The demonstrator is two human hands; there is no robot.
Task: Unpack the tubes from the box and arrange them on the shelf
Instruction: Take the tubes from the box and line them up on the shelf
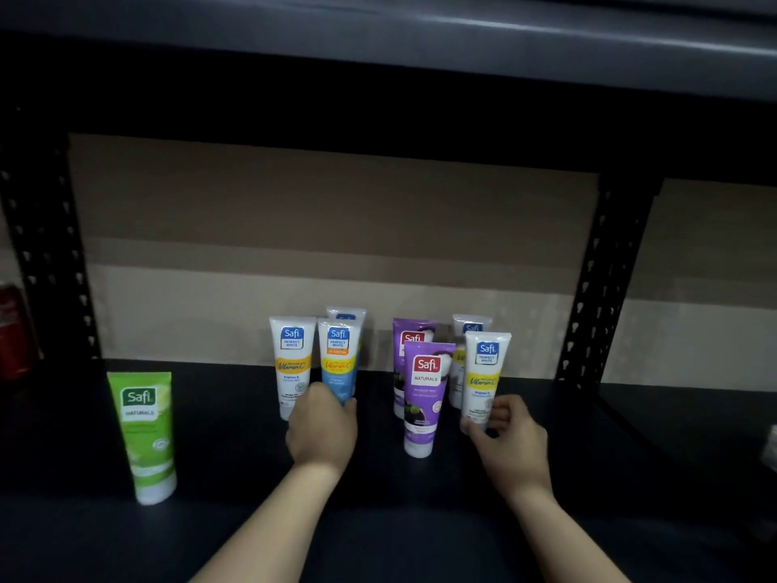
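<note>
Several Safi tubes stand cap-down on the dark shelf [235, 448]. A green tube [145, 435] stands alone at the left. My left hand [321, 429] grips the base of a blue-and-white tube [338, 359], beside a white tube with an orange band [292, 363]; another tube [347, 315] stands behind them. A purple tube [424, 397] stands in the middle with a second purple tube [412, 334] behind. My right hand [511, 435] holds the foot of a white tube with a yellow band [483, 376]; one more white tube [471, 326] stands behind it.
Black perforated uprights [601, 296] frame the bay left and right, with a brown cardboard back wall [319, 229]. An upper shelf [420, 44] overhangs. A red object [12, 330] shows at the far left edge. The box is out of view.
</note>
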